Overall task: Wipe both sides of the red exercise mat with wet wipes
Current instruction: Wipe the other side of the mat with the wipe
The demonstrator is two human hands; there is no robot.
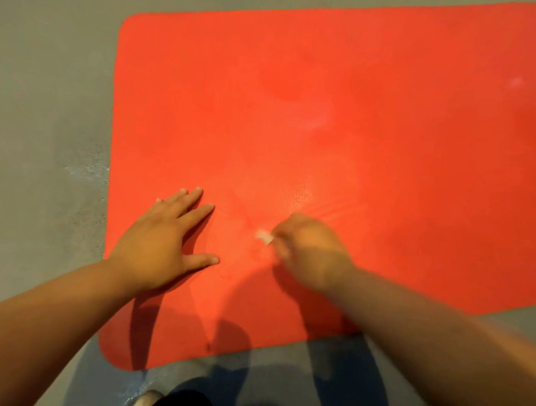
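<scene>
Right-hand fingers (pixel 286 243) pinch a wet wipe (pixel 264 236) against the red mat (pixel 333 112).

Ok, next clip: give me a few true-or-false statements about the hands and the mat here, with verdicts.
1. The left hand lies flat on the red mat, fingers straight. True.
2. The red mat is rolled up. False: it lies spread out on the grey floor.
3. The right hand holds a white wipe over the red mat. True.
4. The left hand holds the white wipe. False: the white wipe is in the right hand; the left hand holds nothing.
</scene>
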